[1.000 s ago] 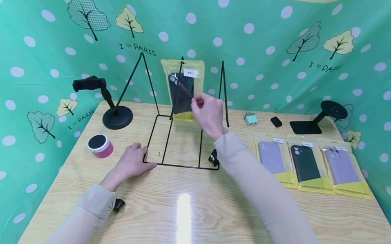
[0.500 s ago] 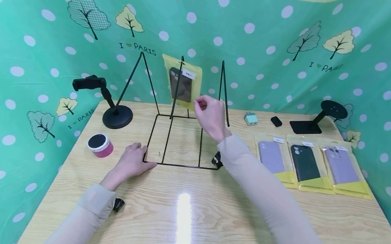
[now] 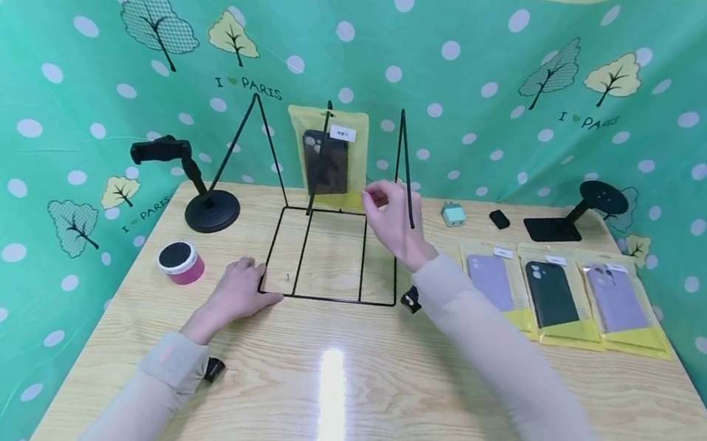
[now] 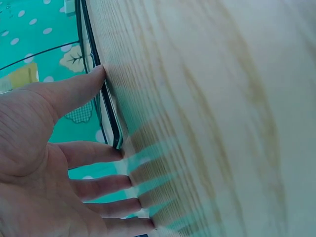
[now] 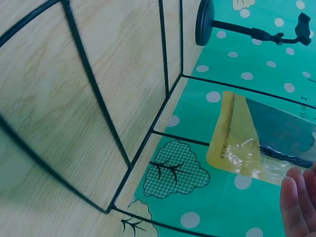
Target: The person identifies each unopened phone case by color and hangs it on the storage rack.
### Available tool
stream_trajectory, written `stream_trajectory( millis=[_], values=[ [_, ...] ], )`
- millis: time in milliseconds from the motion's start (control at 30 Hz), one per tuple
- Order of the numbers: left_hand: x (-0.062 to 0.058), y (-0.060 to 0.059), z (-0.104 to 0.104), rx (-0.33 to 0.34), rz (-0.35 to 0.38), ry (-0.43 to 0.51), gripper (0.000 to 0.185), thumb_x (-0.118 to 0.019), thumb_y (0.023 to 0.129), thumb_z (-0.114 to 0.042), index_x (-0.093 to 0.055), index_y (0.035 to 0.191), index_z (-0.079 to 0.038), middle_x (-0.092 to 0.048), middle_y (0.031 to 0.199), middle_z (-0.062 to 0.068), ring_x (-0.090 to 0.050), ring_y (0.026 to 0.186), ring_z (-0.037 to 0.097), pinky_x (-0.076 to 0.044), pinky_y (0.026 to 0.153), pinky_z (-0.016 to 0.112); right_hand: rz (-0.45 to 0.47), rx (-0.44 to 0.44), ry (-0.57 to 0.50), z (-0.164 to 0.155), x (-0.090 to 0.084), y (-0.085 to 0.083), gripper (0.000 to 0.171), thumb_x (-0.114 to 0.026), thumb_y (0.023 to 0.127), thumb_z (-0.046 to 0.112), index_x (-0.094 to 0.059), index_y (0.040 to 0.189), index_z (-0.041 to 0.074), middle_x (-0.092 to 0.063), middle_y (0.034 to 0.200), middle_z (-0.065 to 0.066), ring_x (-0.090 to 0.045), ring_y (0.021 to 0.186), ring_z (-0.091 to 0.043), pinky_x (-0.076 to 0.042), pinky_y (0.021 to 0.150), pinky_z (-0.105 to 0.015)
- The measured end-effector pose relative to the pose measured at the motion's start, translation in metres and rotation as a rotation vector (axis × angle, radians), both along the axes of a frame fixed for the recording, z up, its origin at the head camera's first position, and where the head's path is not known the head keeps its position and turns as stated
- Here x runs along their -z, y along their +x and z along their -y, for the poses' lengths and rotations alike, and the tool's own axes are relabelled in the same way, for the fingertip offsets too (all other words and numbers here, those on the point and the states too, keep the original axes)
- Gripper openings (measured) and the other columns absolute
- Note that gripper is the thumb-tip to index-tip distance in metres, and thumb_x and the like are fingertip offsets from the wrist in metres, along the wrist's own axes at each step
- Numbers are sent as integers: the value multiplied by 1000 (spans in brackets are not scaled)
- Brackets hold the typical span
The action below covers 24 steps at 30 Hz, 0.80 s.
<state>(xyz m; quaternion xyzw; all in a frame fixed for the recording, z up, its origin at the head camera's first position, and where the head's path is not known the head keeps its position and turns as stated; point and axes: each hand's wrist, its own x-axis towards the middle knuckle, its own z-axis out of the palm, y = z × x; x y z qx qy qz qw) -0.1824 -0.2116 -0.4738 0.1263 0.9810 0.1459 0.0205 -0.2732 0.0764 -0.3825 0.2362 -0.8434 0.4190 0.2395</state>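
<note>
My left hand (image 3: 238, 292) rests at the front left corner of a black wire display rack (image 3: 326, 299). In the left wrist view its thumb lies on the front bar, and the spread fingers (image 4: 101, 188) reach the tabletop around the corner. A dark phone case in a clear and yellow pouch (image 3: 336, 166) hangs from the rack's middle prong, a white label near its top. My right hand (image 3: 397, 215) is just right of the pouch's lower corner, fingers loosely bent, holding nothing. The right wrist view shows those fingers (image 5: 291, 197) beside the pouch's edge.
Several more pouched phone cases (image 3: 554, 299) lie at right. Behind them are a black stand (image 3: 571, 223), a green charger plug (image 3: 453, 215) and a small black item (image 3: 499, 220). A black phone holder (image 3: 212, 212) and a pink jar (image 3: 182, 263) stand at left.
My right hand has let go of the pouch and drawn away to the right and slightly down. The pouch swung and now hangs straighter. My left hand has stayed put.
</note>
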Motion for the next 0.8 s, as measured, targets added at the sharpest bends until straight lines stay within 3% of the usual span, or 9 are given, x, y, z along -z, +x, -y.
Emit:
stream_trajectory(
  millis=[300,500,700,800],
  values=[
    [-1,1,-1,-16,22,2,68,-72,82,-40,-56,117,16,-48,119,37,-44,113,49,-31,98,55,-61,-19,107,-42,15,19,8,-64,88,7,-71,87,2,-69,78,-6,-64,69,-15,-52,62,-26],
    [0,2,-1,-16,21,6,69,-72,81,-40,-56,118,16,-48,119,37,-44,113,49,-31,98,55,108,51,169,-86,33,32,15,-67,89,13,-70,100,3,-70,86,-6,-65,74,-18,-53,69,-34],
    [2,2,0,-13,11,9,66,-73,81,-39,-57,116,15,-50,114,34,-46,109,46,-32,97,54,349,166,301,-122,40,39,44,-66,91,27,-58,127,4,-67,109,-14,-64,95,-28,-51,78,-45],
    [3,1,-1,-15,13,9,66,-73,81,-39,-57,116,15,-50,113,33,-46,108,45,-32,97,54,432,202,361,-138,41,42,56,-63,92,31,-49,135,-1,-60,120,-21,-61,89,-34,-49,79,-49]
  ],
)
